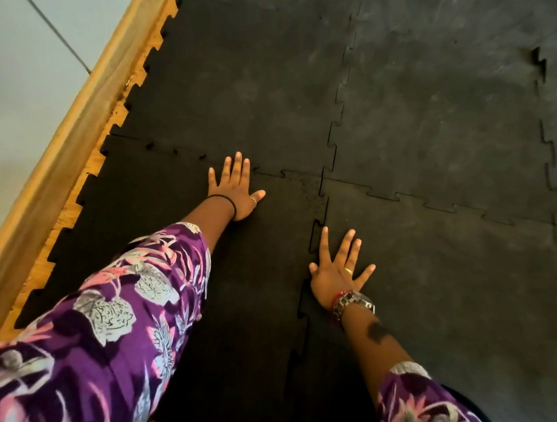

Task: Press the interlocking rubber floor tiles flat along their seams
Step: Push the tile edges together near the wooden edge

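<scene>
At the far left I saw a pale wall (24, 61) and a wooden skirting board (79, 124), both cut off by the frame edge, with a strip of wood floor (73, 209) showing through the toothed border of the black rubber tiles (441, 123). The tiles covered the rest of the view, and their seams were hard to follow in the dark near tile, where black ran into black. My left hand (236, 188) lay flat and open, fingers spread narrowly, its fingertips touching the cross seam (293, 174); it held nothing. A purple flowered sleeve (114, 324) hid much of the near left tile. My right hand (337, 271) was also pressed palm down, fingers splayed wide and empty, its thumb lying on the lengthwise seam (313, 233). A watch (353, 301) sat on that wrist. At the far right, one joint (539, 62) stood slightly raised; I could not tell how far, and the frame cut off the tiles beyond it.
</scene>
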